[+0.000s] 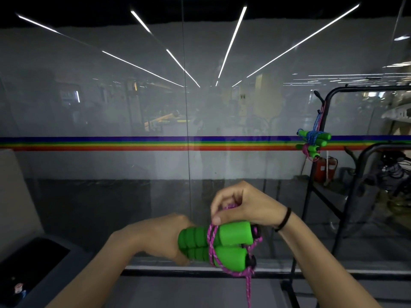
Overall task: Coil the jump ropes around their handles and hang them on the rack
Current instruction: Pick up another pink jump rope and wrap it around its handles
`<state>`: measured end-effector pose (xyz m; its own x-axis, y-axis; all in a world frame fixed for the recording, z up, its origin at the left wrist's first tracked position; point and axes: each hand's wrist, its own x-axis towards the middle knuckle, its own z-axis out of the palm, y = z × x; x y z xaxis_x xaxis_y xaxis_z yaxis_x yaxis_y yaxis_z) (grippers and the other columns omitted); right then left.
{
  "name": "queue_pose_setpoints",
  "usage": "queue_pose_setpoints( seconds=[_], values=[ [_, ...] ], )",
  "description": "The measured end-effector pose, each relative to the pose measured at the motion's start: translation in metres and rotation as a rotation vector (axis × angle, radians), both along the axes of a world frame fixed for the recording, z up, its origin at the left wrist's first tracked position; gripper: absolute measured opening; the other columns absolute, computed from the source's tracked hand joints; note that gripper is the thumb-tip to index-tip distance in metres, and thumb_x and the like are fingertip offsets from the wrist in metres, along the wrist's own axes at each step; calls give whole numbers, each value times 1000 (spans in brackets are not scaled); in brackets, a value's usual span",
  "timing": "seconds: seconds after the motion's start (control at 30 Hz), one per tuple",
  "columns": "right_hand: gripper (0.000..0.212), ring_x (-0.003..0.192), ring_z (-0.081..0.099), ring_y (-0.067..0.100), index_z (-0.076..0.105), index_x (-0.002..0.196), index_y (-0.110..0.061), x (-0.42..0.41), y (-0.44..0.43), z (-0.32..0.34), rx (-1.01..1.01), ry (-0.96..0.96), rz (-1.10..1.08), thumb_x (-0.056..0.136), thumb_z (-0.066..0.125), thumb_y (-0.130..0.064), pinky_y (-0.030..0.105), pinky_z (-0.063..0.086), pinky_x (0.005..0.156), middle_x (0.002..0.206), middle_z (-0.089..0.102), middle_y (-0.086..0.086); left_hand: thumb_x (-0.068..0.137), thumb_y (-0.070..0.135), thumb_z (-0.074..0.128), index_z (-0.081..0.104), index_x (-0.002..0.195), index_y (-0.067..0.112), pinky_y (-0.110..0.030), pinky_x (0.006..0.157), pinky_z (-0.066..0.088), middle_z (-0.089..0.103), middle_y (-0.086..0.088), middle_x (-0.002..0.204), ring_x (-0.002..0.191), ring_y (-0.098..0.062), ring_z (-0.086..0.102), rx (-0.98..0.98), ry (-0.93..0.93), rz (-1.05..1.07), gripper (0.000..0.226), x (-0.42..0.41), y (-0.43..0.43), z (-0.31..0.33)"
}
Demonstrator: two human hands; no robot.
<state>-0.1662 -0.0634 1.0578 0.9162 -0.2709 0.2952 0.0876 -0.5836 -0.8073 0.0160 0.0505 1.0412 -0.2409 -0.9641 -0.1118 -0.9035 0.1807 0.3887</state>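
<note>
Your left hand (171, 237) was closed around the ribbed ends of the two green handles (224, 241), holding them side by side, low and near you, just right of centre. Your right hand (244, 205) sat just above them, its fingers (216, 218) pinching the pink rope (211, 243), which already crossed the middle of the handles in what looked like a couple of turns. A loose tail (248, 287) hung down from the capped right ends. The winding looked barely begun, so the thing to get right was tension: pull each turn snug against the one beside it and lay the turns next to one another, not stacked, so they would not slide off the smooth foam. Your left grip needed to stop the handles rolling apart or scissoring under the pull. You also needed enough free rope at the end to tuck and form a hanging loop. The rack (367, 87) stood well apart at the far right, with two coiled ropes (313, 138) already hanging from it, a fair model for how tight this bundle should end up.
</note>
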Motion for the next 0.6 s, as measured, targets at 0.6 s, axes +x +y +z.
queue_pose_setpoints(
  seconds=[0.6],
  values=[
    [24,51,44,3,45,71,-25,-6,27,-56,-420,276,-327,93,47,-34,22,35,56,55,43,-9,61,22,82,62,102,34,-28,74,53,70,8,85,76,-6,64,-343,364,386,47,2,-13,-16]
  ],
)
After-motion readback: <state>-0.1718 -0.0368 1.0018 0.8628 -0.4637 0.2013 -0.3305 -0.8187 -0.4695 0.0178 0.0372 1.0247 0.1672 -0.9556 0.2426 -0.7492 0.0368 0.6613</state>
